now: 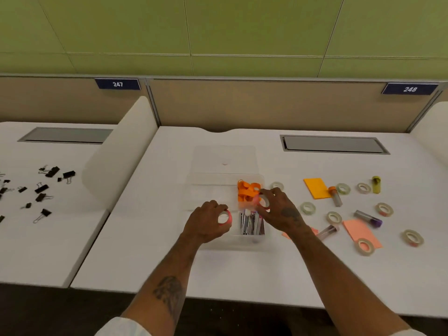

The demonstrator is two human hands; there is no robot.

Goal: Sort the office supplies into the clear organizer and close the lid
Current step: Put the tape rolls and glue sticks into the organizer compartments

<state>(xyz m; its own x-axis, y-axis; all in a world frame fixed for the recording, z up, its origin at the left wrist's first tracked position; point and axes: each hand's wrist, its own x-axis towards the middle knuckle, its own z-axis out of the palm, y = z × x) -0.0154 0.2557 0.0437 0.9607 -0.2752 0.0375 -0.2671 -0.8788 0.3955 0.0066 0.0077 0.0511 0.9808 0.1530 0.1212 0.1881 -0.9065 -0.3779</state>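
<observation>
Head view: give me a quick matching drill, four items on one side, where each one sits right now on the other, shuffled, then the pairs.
Items:
1. orange clips
2. black binder clips
3. orange sticky pad
4. pink-cored tape roll

Places:
A. on the neighbouring desk, far left
B. held in the left hand
C. in a rear compartment of the clear organizer
D. on the desk right of the organizer, among loose tape rolls

Pairs: 1-C, 2-A, 3-D, 4-B

Desk labels 247 and 248 at top; black binder clips scattered far left on the neighbouring desk.
</observation>
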